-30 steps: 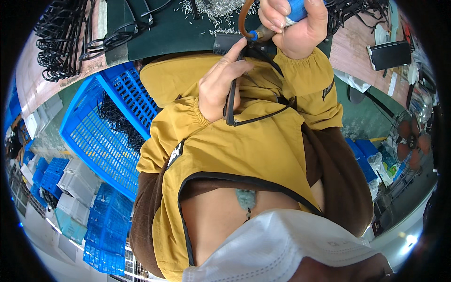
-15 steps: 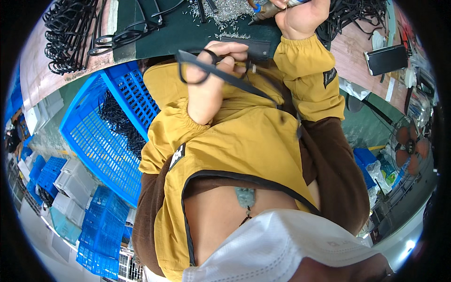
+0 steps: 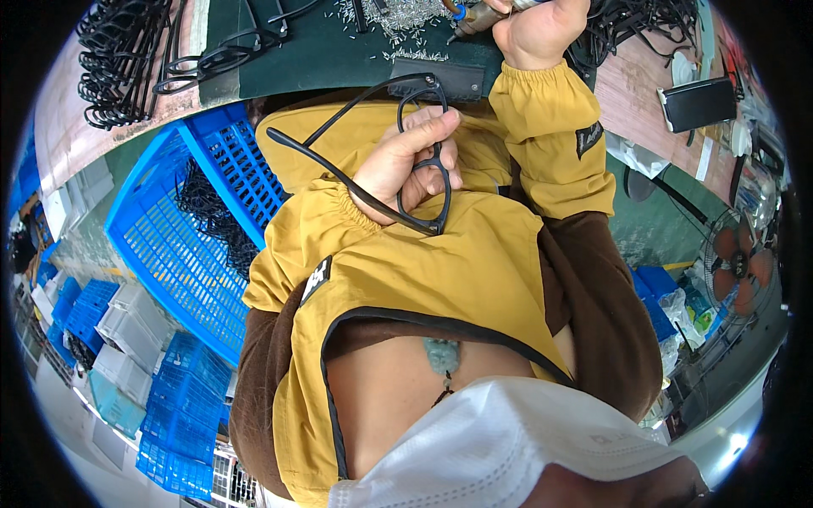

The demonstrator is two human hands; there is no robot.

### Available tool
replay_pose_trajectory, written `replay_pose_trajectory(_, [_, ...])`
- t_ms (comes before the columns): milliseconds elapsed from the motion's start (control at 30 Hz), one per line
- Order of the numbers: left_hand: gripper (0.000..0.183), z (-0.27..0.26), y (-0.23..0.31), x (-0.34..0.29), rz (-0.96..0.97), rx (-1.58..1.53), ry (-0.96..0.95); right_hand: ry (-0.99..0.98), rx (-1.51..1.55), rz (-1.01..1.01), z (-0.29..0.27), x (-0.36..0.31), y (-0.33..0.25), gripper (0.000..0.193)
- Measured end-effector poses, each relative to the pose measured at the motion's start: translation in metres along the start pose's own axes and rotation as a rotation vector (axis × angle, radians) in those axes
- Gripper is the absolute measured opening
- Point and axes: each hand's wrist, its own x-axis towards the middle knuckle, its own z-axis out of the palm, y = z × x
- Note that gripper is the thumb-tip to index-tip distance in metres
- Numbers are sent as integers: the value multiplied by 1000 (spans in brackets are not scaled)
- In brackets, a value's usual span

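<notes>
My left hand (image 3: 408, 161) is closed on a black eyeglass frame (image 3: 330, 172), gripping it around the middle of its front. Both temples are unfolded and point to the left, over my yellow sleeve and apron. At the top edge, my right hand (image 3: 542, 35) is wrapped round a powered screwdriver (image 3: 479, 20) with a metal nose and a blue fitting; its upper end lies out of view. The nose points down-left beside a pile of small silver screws (image 3: 406, 21) on the dark green mat (image 3: 313, 63). A dark block (image 3: 436, 78) sits at the mat's near edge.
Black glasses frames (image 3: 224, 59) lie left on the bench, beside a stacked row (image 3: 123, 59). Loose black temples (image 3: 635, 30) are heaped at right, near a black phone-like slab (image 3: 699, 105). A blue basket (image 3: 169, 254) with black parts stands below left; a fan (image 3: 741, 258) stands right.
My left hand has turned over and moved slightly right with the glasses frame, whose temples now point left rather than right. My right hand has barely moved.
</notes>
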Motion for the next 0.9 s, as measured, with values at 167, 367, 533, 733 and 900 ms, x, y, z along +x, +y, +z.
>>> replay_pose_trajectory(167, [26, 12, 2, -7, 79, 110, 3, 39, 80, -18, 3, 0, -13, 33])
replay_pose_trajectory(367, [38, 27, 32, 5, 457, 194, 44, 35, 164, -13, 18, -9, -32, 38])
replay_pose_trajectory(533, [17, 34, 44, 12, 480, 205, 21, 20, 213, -36, 28, -10, -37, 39])
replay_pose_trajectory(733, [23, 38, 50, 12, 491, 189, 37, 75, 315, -39, 36, -10, -27, 39])
replay_pose_trajectory(900, [14, 31, 54, 15, 511, 95, 14, 34, 220, -69, 29, 2, -22, 39])
